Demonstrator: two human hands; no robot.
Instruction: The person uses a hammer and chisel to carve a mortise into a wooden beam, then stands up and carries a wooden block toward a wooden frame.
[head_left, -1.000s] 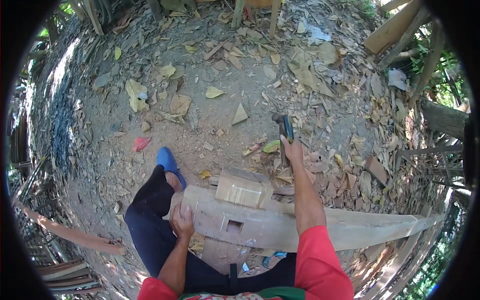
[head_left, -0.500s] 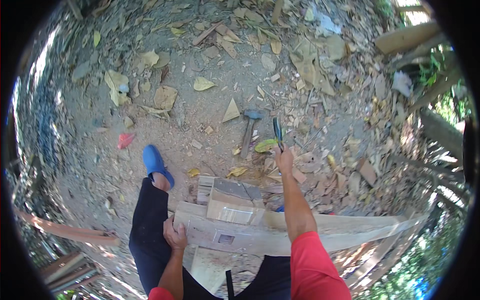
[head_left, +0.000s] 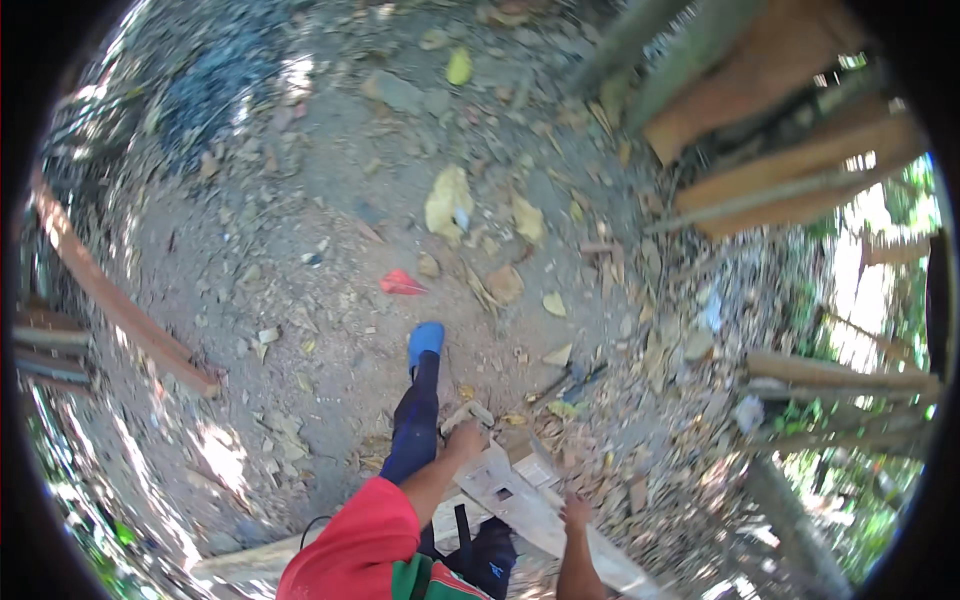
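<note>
A pale wooden plank (head_left: 540, 525) with a small rectangular hole slants across my lap toward the lower right. Its near-left end is under my left hand (head_left: 466, 439), whose fingers curl closed round the edge. Along the plank's far edge is my right hand (head_left: 577, 511); motion blur hides its finger positions, and no tool shows in it. A short wooden block (head_left: 530, 458) lies against the plank on its far side. On the ground beyond, a hammer (head_left: 552, 386) and a dark slender tool (head_left: 586, 383) lie close together, both blurred.
My blue shoe (head_left: 425, 340) stands on dirt littered with leaves and chips, near a red leaf (head_left: 402, 283). A long reddish board (head_left: 115, 300) lies at left. Thick boards (head_left: 790, 185) and poles stand at upper right; a log (head_left: 800, 530) leans at lower right.
The view has swung left, moving the ground and plank rightward. My right hand has drawn back from the dark tool, which it held before, to the plank. My left hand stays at the plank's end.
</note>
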